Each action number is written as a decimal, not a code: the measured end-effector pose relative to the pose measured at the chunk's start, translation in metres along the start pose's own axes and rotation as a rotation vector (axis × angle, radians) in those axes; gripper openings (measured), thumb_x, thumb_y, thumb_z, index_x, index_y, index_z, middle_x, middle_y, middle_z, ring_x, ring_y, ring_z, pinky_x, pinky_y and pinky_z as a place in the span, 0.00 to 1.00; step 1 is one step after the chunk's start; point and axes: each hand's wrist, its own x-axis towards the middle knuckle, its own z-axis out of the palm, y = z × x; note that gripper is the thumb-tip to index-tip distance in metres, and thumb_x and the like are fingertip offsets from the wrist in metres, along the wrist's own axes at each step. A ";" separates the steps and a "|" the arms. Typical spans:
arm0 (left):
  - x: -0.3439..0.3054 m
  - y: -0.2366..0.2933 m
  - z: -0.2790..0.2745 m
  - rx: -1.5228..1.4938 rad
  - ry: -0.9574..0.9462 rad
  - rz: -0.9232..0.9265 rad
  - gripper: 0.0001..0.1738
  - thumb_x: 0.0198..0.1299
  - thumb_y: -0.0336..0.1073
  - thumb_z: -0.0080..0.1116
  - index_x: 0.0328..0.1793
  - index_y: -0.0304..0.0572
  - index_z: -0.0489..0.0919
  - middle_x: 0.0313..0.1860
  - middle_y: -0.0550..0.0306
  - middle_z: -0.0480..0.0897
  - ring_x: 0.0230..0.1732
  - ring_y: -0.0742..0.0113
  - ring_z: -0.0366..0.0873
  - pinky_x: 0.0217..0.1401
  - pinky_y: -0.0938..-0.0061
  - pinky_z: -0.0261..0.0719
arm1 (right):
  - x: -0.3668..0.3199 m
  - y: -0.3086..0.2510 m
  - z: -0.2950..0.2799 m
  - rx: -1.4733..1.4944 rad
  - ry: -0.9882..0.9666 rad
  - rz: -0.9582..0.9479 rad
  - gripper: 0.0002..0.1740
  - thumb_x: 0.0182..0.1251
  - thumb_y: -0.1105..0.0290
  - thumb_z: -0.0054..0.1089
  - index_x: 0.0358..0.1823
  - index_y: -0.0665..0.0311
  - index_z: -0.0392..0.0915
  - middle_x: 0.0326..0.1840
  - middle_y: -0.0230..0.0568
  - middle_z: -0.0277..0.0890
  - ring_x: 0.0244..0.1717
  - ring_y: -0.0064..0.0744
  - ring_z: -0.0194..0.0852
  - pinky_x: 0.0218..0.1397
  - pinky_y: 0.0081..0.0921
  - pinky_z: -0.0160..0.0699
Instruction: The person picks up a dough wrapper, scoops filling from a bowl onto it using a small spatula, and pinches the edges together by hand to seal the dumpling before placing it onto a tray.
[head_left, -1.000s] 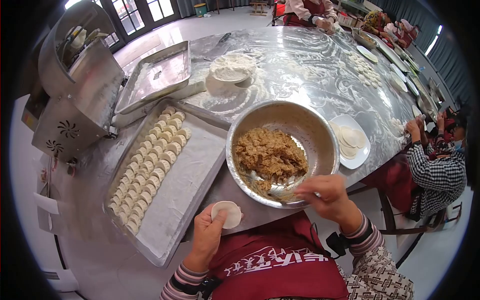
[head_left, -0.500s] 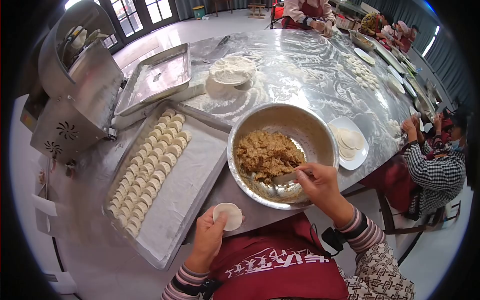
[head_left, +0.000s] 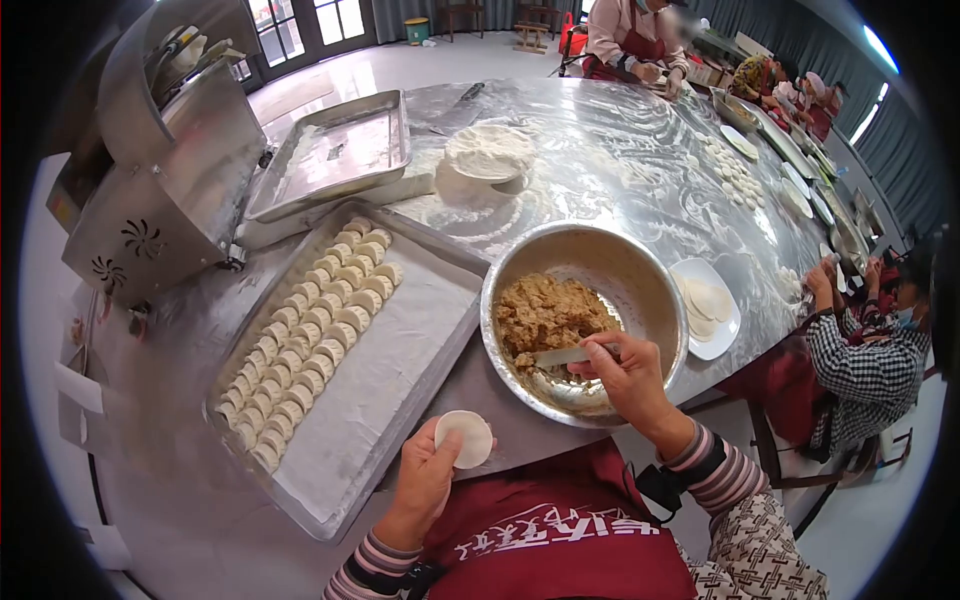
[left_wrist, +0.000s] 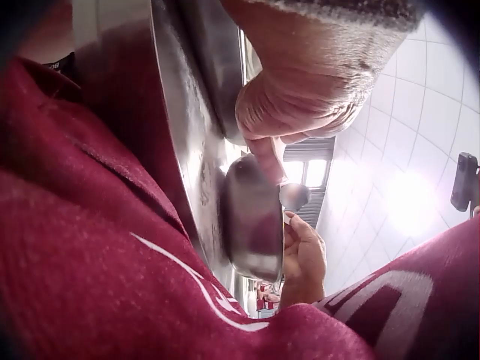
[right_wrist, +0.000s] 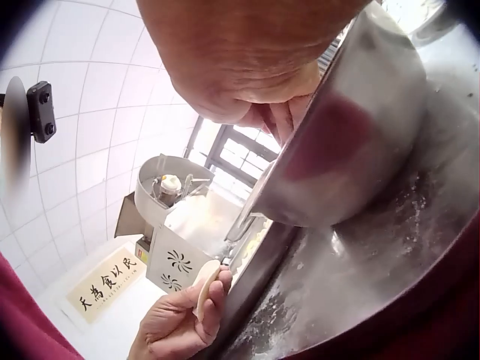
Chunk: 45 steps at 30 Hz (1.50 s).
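My left hand [head_left: 424, 482] holds a round dough wrapper [head_left: 464, 439] between thumb and fingers, near the table's front edge; the right wrist view also shows this wrapper [right_wrist: 207, 288] and hand [right_wrist: 180, 322]. My right hand [head_left: 636, 388] grips a flat spatula [head_left: 562, 355] over the near side of the steel bowl [head_left: 672, 300]. The blade's tip touches the brown filling [head_left: 550, 312]. In the right wrist view the bowl's wall [right_wrist: 352, 142] hides the fingertips and the tool.
Left of the bowl lies a tray [head_left: 400, 355] with rows of crimped dumplings [head_left: 325, 318]. Beyond are an empty tray [head_left: 335, 150], a flour bowl [head_left: 490, 152] and a steel machine [head_left: 160, 170]. A plate of wrappers [head_left: 712, 330] stands right of the bowl. Other people sit or stand around the table.
My right hand has moved over the bowl, bringing the spatula to the filling. My left hand keeps holding the wrapper. The head view has shifted slightly.
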 end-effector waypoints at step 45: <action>0.057 0.022 0.088 -0.526 -0.176 -0.029 0.34 0.75 0.57 0.27 0.72 0.34 0.58 0.69 0.46 0.68 0.69 0.55 0.66 0.73 0.59 0.62 | -0.061 -0.049 -0.042 -0.907 -0.256 -1.244 0.08 0.59 0.73 0.64 0.39 0.67 0.82 0.43 0.44 0.83 0.48 0.41 0.84 0.59 0.39 0.77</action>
